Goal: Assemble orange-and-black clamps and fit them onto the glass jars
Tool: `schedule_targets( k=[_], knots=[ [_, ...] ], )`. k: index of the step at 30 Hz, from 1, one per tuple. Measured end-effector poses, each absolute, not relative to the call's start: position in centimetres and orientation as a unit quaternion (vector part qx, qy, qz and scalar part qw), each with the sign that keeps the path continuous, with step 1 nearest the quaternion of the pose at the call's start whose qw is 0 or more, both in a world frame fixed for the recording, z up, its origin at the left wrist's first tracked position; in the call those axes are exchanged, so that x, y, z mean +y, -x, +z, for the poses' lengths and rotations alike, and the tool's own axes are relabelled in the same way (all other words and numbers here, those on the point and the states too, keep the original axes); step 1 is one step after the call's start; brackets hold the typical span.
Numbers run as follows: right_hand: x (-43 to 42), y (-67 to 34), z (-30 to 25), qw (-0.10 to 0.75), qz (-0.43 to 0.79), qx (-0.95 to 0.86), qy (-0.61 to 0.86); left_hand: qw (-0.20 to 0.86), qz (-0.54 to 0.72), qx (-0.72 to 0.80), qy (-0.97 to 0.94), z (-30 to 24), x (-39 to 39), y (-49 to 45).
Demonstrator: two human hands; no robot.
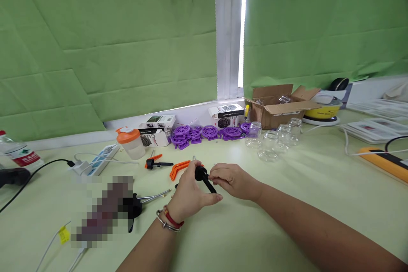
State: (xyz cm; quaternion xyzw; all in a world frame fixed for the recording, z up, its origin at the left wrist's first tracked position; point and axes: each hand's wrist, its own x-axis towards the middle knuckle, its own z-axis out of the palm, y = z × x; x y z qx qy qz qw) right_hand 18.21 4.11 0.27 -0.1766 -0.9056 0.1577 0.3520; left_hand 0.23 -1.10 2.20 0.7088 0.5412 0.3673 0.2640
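My left hand (190, 193) is closed round a small black tool (204, 179) with a round head and a short shaft, held just above the pale green table (287, 204). My right hand (230, 179) pinches the head end of the same black tool from the right. Bracelets circle my left wrist. An orange clamp piece (178, 168) lies just behind my left hand. A black and orange clamp (156, 163) lies farther left. Metal tweezers (156, 196) and a black part (134, 208) lie to the left of my left hand.
Purple plastic wheels (207, 132), small boxes (157, 129), an orange-lidded shaker cup (130, 142) and several glass jars (270, 142) stand at the back. A cardboard box (277, 106) sits back right. A power strip (98, 159) and cables lie left; an orange strip (387, 162) right.
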Motion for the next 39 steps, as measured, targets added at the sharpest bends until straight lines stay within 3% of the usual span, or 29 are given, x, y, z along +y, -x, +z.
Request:
schedule_targets(
  k=[39],
  knots=[
    [4.76, -18.75, -0.13, 0.277, -0.048, -0.949, 0.14, 0.265, 0.339, 0.545, -0.72, 2.32, -0.98, -0.13]
  ],
)
